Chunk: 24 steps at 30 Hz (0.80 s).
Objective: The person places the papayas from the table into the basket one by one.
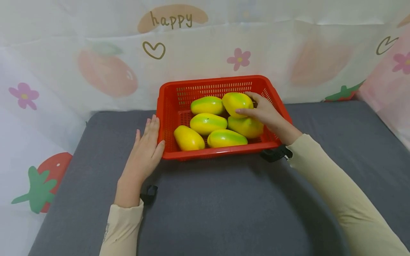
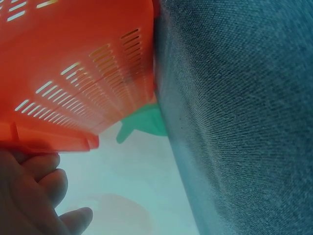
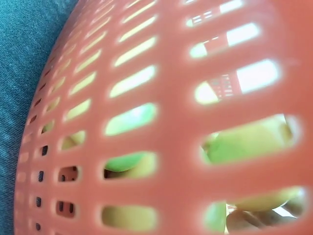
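Note:
A red plastic basket (image 1: 217, 151) holds several yellow-green mangoes (image 1: 208, 123). At its right end, my right hand (image 1: 265, 112) grips one mango (image 1: 236, 103) between thumb and fingers, over another mango (image 1: 246, 127). Through the slots of the basket wall (image 3: 178, 122), the right wrist view gives glimpses of the fruit and fingers. My left hand (image 1: 144, 151) lies along the basket's left side with its fingers straight, touching the rim. In the left wrist view, the fingertips of that hand (image 2: 34, 191) are right at the rim.
The basket stands on a grey cloth-covered table (image 1: 224, 206), near its back edge. Behind it hangs a pale printed cloth (image 1: 198, 49) with fruit, flowers and the word "happy". Black straps show at the left wrist (image 1: 148, 193) and right wrist (image 1: 275, 153).

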{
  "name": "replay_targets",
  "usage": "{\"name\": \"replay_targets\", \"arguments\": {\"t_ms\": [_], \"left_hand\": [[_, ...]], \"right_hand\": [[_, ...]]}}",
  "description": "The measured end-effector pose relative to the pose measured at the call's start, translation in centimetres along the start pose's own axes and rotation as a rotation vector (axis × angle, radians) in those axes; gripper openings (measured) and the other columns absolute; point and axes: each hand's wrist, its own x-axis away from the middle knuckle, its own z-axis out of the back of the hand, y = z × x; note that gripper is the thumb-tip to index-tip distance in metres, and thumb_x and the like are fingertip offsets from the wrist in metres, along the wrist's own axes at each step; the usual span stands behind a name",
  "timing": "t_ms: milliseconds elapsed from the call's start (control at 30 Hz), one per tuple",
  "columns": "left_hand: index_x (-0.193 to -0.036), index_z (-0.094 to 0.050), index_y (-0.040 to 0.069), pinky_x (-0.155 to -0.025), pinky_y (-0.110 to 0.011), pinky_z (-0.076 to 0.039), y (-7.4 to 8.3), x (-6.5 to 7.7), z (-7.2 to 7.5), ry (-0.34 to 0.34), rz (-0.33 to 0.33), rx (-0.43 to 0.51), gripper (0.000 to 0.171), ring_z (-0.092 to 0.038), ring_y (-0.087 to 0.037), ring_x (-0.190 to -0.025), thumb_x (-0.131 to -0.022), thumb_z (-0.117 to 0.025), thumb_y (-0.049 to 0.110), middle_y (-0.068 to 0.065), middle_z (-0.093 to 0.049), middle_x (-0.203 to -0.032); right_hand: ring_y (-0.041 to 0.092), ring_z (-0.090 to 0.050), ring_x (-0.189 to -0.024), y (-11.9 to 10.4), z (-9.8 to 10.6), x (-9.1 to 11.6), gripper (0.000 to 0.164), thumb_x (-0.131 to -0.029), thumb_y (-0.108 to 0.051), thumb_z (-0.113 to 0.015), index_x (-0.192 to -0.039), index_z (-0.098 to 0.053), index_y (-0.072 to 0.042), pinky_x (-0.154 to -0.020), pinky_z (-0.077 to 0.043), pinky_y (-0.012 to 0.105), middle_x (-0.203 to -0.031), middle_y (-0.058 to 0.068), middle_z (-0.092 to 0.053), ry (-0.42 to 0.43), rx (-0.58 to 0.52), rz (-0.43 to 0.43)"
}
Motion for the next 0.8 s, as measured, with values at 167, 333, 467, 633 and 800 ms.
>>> {"name": "replay_targets", "arguments": {"t_ms": [167, 333, 467, 633, 800], "left_hand": [[-0.152, -0.005, 0.010, -0.112, -0.054, -0.003, 0.0, 0.0, -0.1, -0.006, 0.010, 0.004, 0.067, -0.003, -0.023, -0.144, -0.097, -0.038, 0.029, -0.007, -0.006, -0.158], [-0.152, -0.004, 0.010, -0.112, -0.054, -0.004, -0.1, 0.0, -0.2, -0.012, 0.017, 0.007, 0.068, -0.002, -0.022, -0.144, -0.097, -0.039, 0.029, -0.006, -0.005, -0.158], [-0.152, -0.005, 0.009, -0.112, -0.054, -0.003, -0.2, 0.1, -0.2, -0.016, 0.020, 0.007, 0.068, -0.002, -0.024, -0.144, -0.097, -0.039, 0.029, -0.007, -0.005, -0.158], [-0.152, -0.003, 0.008, -0.112, -0.055, -0.003, -0.4, 0.3, -0.4, -0.033, 0.026, 0.005, 0.069, -0.001, -0.025, -0.144, -0.098, -0.039, 0.031, -0.008, -0.004, -0.158], [-0.151, 0.002, 0.006, -0.112, -0.055, -0.001, -0.8, 0.6, -0.4, -0.056, 0.021, 0.015, 0.075, 0.004, -0.027, -0.144, -0.098, -0.038, 0.041, -0.009, 0.000, -0.158]], "right_hand": [[0.028, -0.033, -0.131, -0.2, 0.1, 0.3, 0.088, -0.083, -0.034, -0.070, -0.151, -0.019, -0.013, -0.105, -0.034, 0.046, -0.149, 0.009, -0.030, 0.008, 0.013, -0.017], [0.027, -0.029, -0.137, -0.2, 0.2, 0.7, 0.086, -0.084, -0.032, -0.070, -0.151, -0.020, -0.012, -0.107, -0.031, 0.045, -0.152, 0.008, -0.026, 0.006, 0.000, 0.024], [0.027, -0.027, -0.138, 0.0, 0.5, 1.5, 0.084, -0.084, -0.032, -0.069, -0.151, -0.022, -0.012, -0.107, -0.031, 0.045, -0.153, 0.008, -0.026, 0.009, 0.002, 0.064], [0.028, -0.027, -0.138, 0.6, 1.6, 3.3, 0.083, -0.085, -0.036, -0.068, -0.151, -0.021, -0.016, -0.107, -0.032, 0.046, -0.154, 0.007, -0.024, 0.028, 0.018, 0.081], [0.035, -0.028, -0.137, 1.9, 3.8, 4.9, 0.082, -0.088, -0.040, -0.062, -0.152, -0.017, -0.016, -0.101, -0.036, 0.054, -0.155, 0.009, -0.021, 0.094, 0.095, 0.106]]}}
